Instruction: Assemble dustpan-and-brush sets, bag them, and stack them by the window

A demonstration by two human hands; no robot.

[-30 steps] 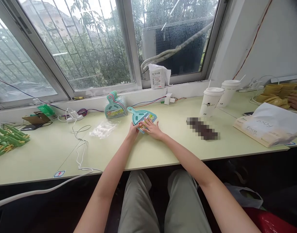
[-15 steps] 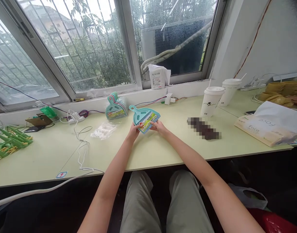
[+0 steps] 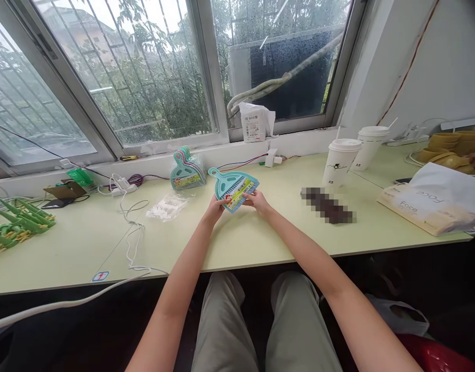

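Note:
Between my two hands is a small teal dustpan and brush set [image 3: 230,182] with a colourful label across its bristles. My left hand [image 3: 215,207] is closed on its lower left edge. On the right edge, my right hand [image 3: 257,202] grips with thumb in front and fingers behind. The set is tilted, handle pointing up and left, held above the table. A stack of similar dustpan sets [image 3: 187,170], partly in clear plastic, stands behind it to the left. Crumpled clear plastic bags [image 3: 168,207] lie on the table left of my left hand.
Two white paper cups [image 3: 341,163] with straws stand to the right, near a blurred dark object [image 3: 327,205] and a tissue pack [image 3: 427,199]. At left are a white cable [image 3: 132,243], a power strip [image 3: 123,186] and green plastic pieces [image 3: 22,222]. A person's hand shows at far right.
The view has shifted very slightly. Both hands keep hold of the dustpan set in nearly the same position.

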